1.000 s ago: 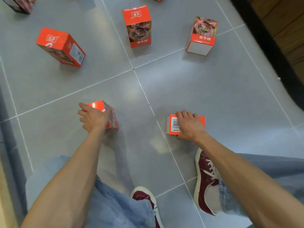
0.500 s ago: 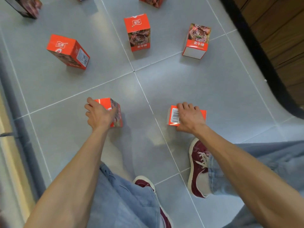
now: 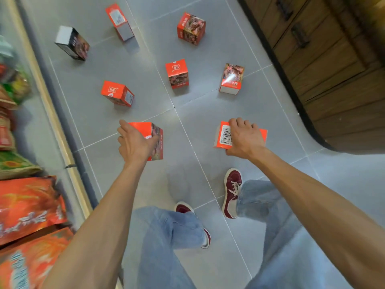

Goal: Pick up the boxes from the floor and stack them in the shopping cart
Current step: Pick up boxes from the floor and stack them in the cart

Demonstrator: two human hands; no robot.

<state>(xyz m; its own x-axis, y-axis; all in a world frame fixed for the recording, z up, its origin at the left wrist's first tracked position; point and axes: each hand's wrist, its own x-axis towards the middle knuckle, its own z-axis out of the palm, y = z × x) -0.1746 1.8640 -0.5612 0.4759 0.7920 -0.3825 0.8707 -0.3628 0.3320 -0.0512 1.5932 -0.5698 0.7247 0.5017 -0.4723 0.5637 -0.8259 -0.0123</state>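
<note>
Head view: left hand (image 3: 135, 142) grips the left box (image 3: 157, 140) from above, right hand (image 3: 244, 138) clasps the right box (image 3: 225, 135), both low over the floor (image 3: 229, 109). Six other boxes (image 3: 177, 73) sit scattered beyond. No cart in sight, so I judge the task barely begun: carrying and stacking are all left to do.

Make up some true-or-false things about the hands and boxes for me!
1. The left hand grips an orange box. True.
2. The right hand holds a box showing a barcode. True.
3. Only two other boxes sit on the floor. False: six do, one of them a black box.
4. The shoes are blue. False: they are dark red.
</note>
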